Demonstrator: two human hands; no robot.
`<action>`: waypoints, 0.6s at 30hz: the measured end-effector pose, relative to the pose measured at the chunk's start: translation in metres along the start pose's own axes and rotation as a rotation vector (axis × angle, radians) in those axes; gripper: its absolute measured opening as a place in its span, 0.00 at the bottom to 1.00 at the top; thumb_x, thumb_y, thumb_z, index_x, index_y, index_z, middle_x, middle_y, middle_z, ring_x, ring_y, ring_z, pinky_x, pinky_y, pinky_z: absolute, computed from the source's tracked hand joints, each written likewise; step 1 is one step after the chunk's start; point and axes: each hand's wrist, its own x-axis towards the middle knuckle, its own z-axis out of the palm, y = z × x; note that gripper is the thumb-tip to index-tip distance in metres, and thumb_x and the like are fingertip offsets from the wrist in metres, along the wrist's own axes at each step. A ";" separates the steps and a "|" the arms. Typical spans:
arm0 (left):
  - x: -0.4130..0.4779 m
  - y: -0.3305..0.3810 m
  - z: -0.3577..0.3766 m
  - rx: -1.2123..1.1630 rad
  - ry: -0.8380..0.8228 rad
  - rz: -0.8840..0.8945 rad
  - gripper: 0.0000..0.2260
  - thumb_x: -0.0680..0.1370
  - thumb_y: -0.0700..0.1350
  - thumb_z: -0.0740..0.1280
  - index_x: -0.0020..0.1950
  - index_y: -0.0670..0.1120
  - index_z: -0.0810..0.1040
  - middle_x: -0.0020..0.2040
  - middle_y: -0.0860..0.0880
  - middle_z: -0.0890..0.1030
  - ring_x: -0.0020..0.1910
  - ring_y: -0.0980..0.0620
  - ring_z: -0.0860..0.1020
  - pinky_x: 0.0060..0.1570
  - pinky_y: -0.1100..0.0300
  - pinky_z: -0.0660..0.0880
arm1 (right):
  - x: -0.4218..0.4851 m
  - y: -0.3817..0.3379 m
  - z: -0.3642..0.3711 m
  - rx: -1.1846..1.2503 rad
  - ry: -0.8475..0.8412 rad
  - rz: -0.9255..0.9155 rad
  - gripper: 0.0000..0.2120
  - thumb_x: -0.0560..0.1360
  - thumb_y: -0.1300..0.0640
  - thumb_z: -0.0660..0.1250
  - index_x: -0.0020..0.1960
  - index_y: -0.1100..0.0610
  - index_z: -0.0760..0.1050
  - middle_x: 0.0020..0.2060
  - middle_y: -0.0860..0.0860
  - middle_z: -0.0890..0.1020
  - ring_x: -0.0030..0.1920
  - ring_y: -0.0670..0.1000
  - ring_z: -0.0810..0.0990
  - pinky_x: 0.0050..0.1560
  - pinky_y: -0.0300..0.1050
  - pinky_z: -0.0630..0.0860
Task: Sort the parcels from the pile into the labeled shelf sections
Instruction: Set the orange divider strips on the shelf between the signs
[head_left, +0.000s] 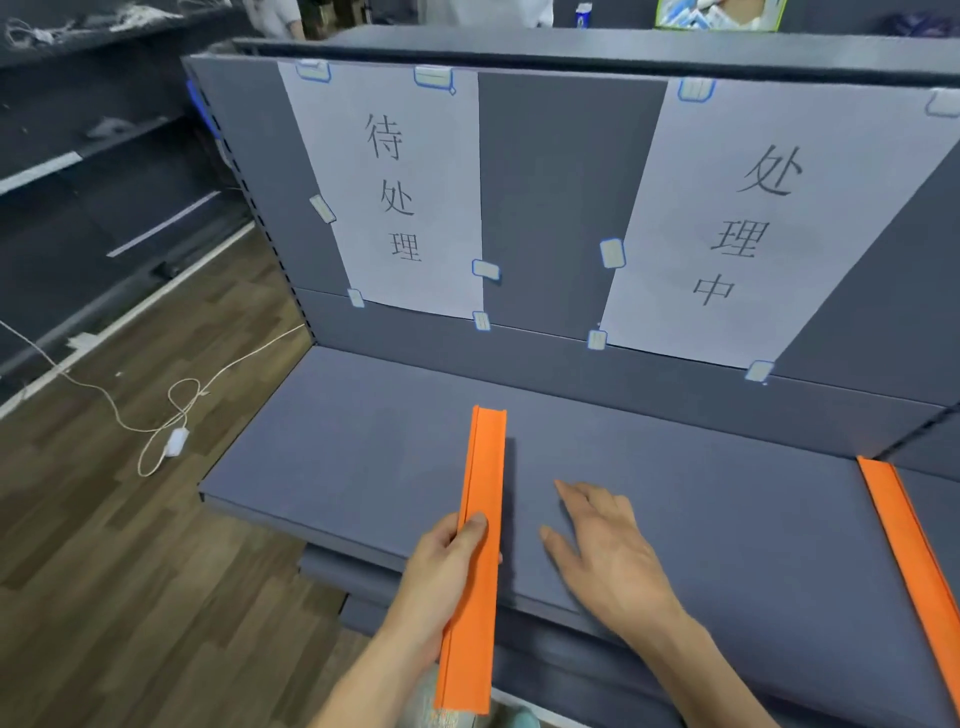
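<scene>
Orange dividers (480, 545), grey shelf (363, 441).

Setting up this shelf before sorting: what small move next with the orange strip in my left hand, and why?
Probably slide the orange strip back toward the rear wall: the left hand grips it, its near end overhangs the shelf edge, its far end stops short.

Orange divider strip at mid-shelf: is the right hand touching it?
Apart. The head view shows bare shelf between the right hand and the orange divider strip; only the left hand grips it.
</scene>
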 end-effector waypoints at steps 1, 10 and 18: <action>0.003 0.003 0.003 -0.007 -0.012 0.003 0.14 0.84 0.53 0.64 0.46 0.45 0.80 0.36 0.48 0.83 0.29 0.54 0.76 0.30 0.63 0.71 | 0.004 -0.002 -0.002 0.058 0.002 0.008 0.30 0.84 0.43 0.56 0.82 0.51 0.55 0.77 0.45 0.62 0.76 0.48 0.57 0.74 0.43 0.60; 0.018 0.017 0.033 -0.021 -0.190 0.108 0.19 0.88 0.54 0.54 0.60 0.50 0.85 0.52 0.54 0.88 0.53 0.59 0.85 0.45 0.71 0.76 | 0.025 -0.022 -0.003 0.556 -0.047 0.088 0.19 0.82 0.41 0.60 0.72 0.38 0.67 0.39 0.43 0.82 0.43 0.42 0.81 0.54 0.51 0.79; 0.041 0.019 0.015 0.175 -0.224 0.105 0.20 0.87 0.54 0.56 0.42 0.48 0.79 0.30 0.55 0.78 0.28 0.57 0.75 0.30 0.64 0.69 | 0.039 -0.028 0.012 0.585 0.103 0.193 0.13 0.83 0.53 0.62 0.66 0.47 0.72 0.33 0.50 0.79 0.37 0.47 0.81 0.48 0.54 0.80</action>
